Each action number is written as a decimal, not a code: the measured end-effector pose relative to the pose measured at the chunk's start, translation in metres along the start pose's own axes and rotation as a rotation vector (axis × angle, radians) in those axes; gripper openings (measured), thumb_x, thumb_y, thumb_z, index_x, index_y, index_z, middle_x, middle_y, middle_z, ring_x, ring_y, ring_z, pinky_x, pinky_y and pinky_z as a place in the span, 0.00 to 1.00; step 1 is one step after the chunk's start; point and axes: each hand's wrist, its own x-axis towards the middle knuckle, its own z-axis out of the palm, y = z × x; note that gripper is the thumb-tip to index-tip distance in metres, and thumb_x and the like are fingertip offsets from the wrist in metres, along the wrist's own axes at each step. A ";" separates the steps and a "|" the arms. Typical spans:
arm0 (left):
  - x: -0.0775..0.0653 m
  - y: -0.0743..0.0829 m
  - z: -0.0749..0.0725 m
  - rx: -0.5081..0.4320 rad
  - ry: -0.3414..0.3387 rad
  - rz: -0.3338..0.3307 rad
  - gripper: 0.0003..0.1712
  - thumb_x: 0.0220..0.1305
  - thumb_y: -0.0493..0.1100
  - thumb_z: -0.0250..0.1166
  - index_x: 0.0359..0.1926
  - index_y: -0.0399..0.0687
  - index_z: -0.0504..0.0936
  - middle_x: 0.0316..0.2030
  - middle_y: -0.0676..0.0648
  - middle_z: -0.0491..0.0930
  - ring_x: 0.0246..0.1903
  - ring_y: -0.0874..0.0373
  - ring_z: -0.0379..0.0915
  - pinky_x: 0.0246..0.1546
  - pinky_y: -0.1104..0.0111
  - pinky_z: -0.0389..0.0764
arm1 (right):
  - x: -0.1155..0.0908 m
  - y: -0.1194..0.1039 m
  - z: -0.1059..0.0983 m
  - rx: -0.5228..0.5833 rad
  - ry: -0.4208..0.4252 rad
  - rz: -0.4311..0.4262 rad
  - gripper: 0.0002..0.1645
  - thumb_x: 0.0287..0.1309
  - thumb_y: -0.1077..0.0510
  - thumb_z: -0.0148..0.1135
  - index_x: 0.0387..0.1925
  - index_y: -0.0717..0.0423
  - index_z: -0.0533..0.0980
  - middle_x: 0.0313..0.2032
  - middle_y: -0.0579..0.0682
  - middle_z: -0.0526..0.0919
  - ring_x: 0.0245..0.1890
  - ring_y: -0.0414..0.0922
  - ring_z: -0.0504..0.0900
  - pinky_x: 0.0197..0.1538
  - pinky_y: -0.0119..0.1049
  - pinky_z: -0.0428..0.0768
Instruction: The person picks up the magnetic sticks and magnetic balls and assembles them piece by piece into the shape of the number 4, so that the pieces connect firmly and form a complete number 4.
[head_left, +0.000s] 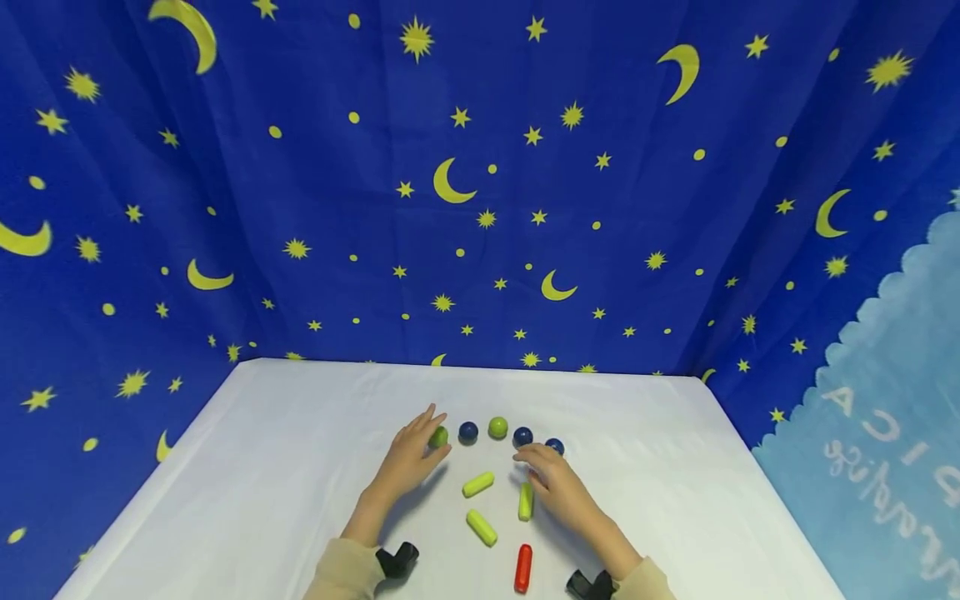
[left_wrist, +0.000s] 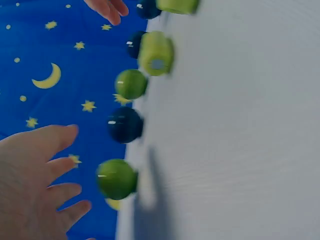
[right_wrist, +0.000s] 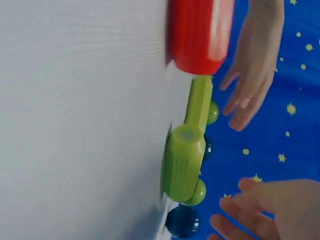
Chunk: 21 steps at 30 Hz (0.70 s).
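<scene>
My left hand (head_left: pixel 405 454) hovers around the left side of a green ball (head_left: pixel 438 438), fingers spread and not curled on it. In the left wrist view a gap shows between the fingers and that green ball (left_wrist: pixel 116 179). My right hand (head_left: pixel 562 492) hangs loosely bent, holding nothing, just before two blue balls (head_left: pixel 522 435) at the row's right end. Between the hands the row continues with a blue ball (head_left: pixel 468 432) and another green ball (head_left: pixel 498 427). A yellow-green rod (head_left: pixel 526 502) lies beside the right hand's thumb.
Two more yellow-green rods (head_left: pixel 477 484) lie nearer than the balls, between the forearms. A red rod (head_left: pixel 523 568) lies closest to the front. All rest on a white-covered table (head_left: pixel 262 483), with a blue star-patterned curtain (head_left: pixel 495 250) behind.
</scene>
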 end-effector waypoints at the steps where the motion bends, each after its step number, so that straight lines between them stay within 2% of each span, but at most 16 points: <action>1: 0.000 -0.003 0.003 -0.029 -0.001 -0.026 0.31 0.65 0.48 0.60 0.67 0.45 0.67 0.70 0.37 0.58 0.69 0.36 0.54 0.67 0.41 0.54 | -0.002 0.003 0.000 0.024 -0.024 -0.009 0.19 0.57 0.70 0.57 0.50 0.57 0.78 0.53 0.54 0.80 0.56 0.51 0.77 0.59 0.48 0.74; 5: 0.002 -0.012 0.014 -0.113 0.031 -0.077 0.30 0.65 0.46 0.60 0.66 0.45 0.68 0.69 0.36 0.60 0.68 0.36 0.56 0.66 0.40 0.56 | -0.005 0.017 0.001 0.125 -0.095 -0.052 0.22 0.52 0.71 0.58 0.50 0.58 0.78 0.52 0.54 0.80 0.55 0.52 0.78 0.60 0.46 0.75; 11: 0.007 -0.023 0.023 -0.095 0.092 0.021 0.27 0.63 0.43 0.61 0.63 0.44 0.72 0.65 0.36 0.66 0.65 0.37 0.62 0.64 0.42 0.61 | -0.003 0.034 0.004 0.258 -0.161 -0.081 0.29 0.42 0.73 0.62 0.49 0.52 0.79 0.52 0.49 0.81 0.56 0.49 0.78 0.62 0.40 0.73; 16: 0.006 -0.032 0.030 -0.138 0.132 0.049 0.23 0.59 0.37 0.65 0.57 0.47 0.77 0.60 0.40 0.74 0.61 0.42 0.68 0.63 0.48 0.66 | -0.006 0.039 0.008 0.297 -0.206 -0.054 0.23 0.42 0.70 0.67 0.44 0.54 0.82 0.49 0.51 0.83 0.54 0.49 0.78 0.60 0.38 0.74; 21: 0.004 -0.037 0.033 -0.192 0.177 0.041 0.21 0.56 0.34 0.68 0.52 0.47 0.80 0.51 0.46 0.80 0.55 0.49 0.75 0.60 0.56 0.72 | -0.010 0.031 0.003 0.321 -0.230 -0.035 0.19 0.42 0.73 0.64 0.40 0.59 0.83 0.47 0.54 0.84 0.53 0.49 0.78 0.60 0.37 0.74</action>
